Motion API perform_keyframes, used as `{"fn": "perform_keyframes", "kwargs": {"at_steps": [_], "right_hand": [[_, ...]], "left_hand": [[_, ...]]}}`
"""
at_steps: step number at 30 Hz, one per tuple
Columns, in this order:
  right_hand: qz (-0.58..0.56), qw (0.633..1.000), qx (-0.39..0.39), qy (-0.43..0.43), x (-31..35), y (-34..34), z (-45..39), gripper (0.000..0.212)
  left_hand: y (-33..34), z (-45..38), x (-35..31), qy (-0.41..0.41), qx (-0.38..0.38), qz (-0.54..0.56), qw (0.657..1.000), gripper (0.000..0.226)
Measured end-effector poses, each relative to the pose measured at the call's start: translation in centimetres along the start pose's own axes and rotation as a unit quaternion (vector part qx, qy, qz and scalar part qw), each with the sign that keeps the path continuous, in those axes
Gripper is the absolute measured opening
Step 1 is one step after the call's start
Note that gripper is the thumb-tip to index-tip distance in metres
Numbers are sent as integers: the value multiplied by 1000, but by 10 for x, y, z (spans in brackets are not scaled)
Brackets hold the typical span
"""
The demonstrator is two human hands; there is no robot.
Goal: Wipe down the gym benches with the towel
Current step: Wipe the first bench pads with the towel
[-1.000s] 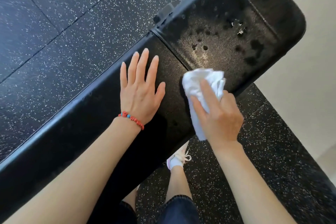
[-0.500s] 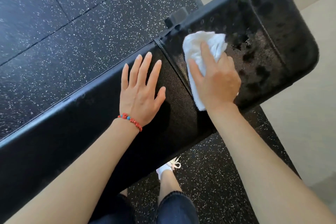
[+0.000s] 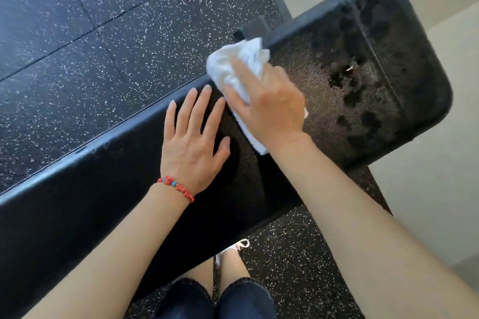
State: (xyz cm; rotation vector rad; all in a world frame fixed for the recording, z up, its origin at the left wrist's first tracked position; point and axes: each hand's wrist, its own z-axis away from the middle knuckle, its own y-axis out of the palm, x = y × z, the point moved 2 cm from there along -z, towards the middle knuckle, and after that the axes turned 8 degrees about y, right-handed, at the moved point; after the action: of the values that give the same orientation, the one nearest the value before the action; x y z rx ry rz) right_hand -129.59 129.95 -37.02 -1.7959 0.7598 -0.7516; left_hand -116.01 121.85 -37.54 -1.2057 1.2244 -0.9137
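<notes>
Head view. A black padded gym bench [image 3: 350, 116] ran diagonally from lower left to upper right, its long back pad [image 3: 77, 202] meeting a shorter seat pad [image 3: 375, 59] at a narrow seam. The right hand [image 3: 269, 106] gripped a crumpled white towel [image 3: 241, 59], the fingers curled over the cloth and pressing it onto the bench at the seam, close to the far edge of the padding; one end of the towel protruded beyond the fingertips and another showed below the wrist. Dark wet blotches [image 3: 350, 90] marked the seat pad to the right of the towel. The left hand [image 3: 194, 145] lay flat, palm down, on the back pad just beside the right hand, its fingers straight and slightly spread, holding nothing. A red beaded bracelet [image 3: 178, 188] with blue beads circled the left wrist. Black speckled rubber flooring [image 3: 103, 46] surrounded the bench, and pale flooring [image 3: 440, 189] lay to the right. Below the bench appeared dark denim shorts [image 3: 241, 298] and a white shoe [image 3: 239, 245].
</notes>
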Motion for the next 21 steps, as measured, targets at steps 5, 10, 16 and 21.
{"fn": "perform_keyframes", "kwargs": {"at_steps": [5, 10, 16, 21], "right_hand": [[13, 1000, -8, -1, -22, 6, -32, 32], [27, 998, -14, 47, -7, 4, -24, 33], [44, 998, -8, -32, -36, 2, -35, 35], [48, 991, -38, 121, -81, 4, -62, 31]], "left_hand": [[-1, 0, 1, 2, -1, -3, 1000, 56], [-2, 0, 0, 2, 5, 0, 1000, 55], [-7, -10, -4, 1, -3, 16, 1000, 53], [-6, -51, -18, 40, -25, 63, 997, 54]]}}
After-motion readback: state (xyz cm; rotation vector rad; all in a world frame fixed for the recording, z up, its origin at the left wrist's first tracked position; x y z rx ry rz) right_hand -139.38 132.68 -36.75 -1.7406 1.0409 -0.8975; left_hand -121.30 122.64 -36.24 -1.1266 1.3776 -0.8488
